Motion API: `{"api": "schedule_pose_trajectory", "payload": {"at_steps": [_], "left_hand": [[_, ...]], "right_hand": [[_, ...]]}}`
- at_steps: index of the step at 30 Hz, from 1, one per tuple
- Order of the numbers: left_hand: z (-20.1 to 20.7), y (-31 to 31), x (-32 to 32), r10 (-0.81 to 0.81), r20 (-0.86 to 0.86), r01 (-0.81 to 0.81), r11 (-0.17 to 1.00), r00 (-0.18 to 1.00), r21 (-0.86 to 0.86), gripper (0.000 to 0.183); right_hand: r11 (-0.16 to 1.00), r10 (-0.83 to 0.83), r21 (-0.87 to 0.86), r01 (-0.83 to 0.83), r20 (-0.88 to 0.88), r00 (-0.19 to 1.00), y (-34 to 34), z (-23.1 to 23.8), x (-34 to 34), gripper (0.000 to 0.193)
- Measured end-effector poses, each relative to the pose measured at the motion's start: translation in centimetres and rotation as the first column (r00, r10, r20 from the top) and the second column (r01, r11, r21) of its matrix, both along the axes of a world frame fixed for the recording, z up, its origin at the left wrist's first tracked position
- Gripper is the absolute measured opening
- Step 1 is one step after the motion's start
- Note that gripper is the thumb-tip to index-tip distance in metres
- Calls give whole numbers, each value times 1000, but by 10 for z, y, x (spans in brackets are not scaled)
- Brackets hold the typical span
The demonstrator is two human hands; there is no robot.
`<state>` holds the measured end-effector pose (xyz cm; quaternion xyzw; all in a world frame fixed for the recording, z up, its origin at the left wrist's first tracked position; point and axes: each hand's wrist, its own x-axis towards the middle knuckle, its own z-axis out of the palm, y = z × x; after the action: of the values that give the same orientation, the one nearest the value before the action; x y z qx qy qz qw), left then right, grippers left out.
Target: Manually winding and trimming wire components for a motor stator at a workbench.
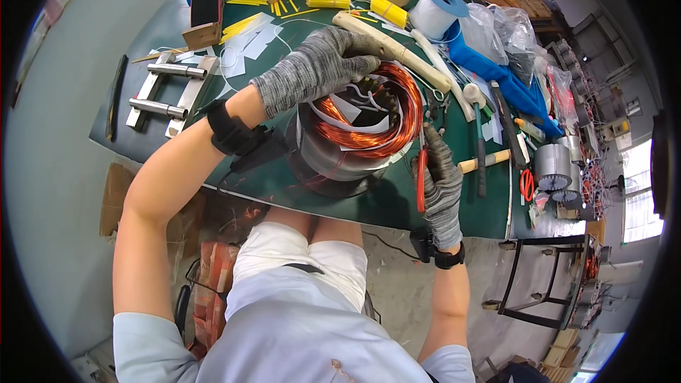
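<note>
Workpiece: a grey, smooth-walled metal cylinder (328, 163) topped by a ring of glossy orange-brown copper wire (409, 115). It stands directly in front of us, near the front edge of the dark green bench (472, 218).

Our left hand (344, 53), in a grey knitted glove, lies over the ring's far left part, fingers bent; we can't tell if its grip pinches any wire. Our right hand (441, 184), gloved likewise, has its grip closed around a slim red-handled tool (421, 181) just beside the ring's right side. The tip is partly hidden, so pliers or scissors, prob.

Step in hand (our judgement): dressing the winding. We should steady the coil w/ the left hand, angle the tool tip away from the wire coating, and work in small moves.

Mat'ls: Cu strands look smooth and springy, bundled in round arcs. The thin, matt white insulating sheets (345, 109) inside the ring should lie flat, w/o creases. Behind the ring rests a pale, rounded wooden bar (397, 51).
</note>
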<state>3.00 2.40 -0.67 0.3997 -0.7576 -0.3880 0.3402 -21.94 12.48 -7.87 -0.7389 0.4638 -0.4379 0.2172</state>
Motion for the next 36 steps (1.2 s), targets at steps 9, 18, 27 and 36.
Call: {"api": "schedule_pose_trajectory", "payload": {"at_steps": [9, 18, 27, 36], "left_hand": [[4, -8, -1, -164, -41, 164, 986, 986, -6, 27], [35, -42, 1, -7, 618, 569, 397, 786, -720, 34], [-15, 101, -85, 556, 401, -93, 660, 728, -746, 31], [-33, 92, -71, 585, 150, -207, 498, 797, -842, 34]], "right_hand": [[998, 58, -12, -65, -318, 946, -32, 65, -15, 44], [997, 11, -49, -54, -627, 779, -13, 98, -4, 49], [998, -33, 36, 59, -499, 866, -3, 99, -13, 46], [947, -4, -157, -279, -878, 478, -48, 131, -24, 53]]}}
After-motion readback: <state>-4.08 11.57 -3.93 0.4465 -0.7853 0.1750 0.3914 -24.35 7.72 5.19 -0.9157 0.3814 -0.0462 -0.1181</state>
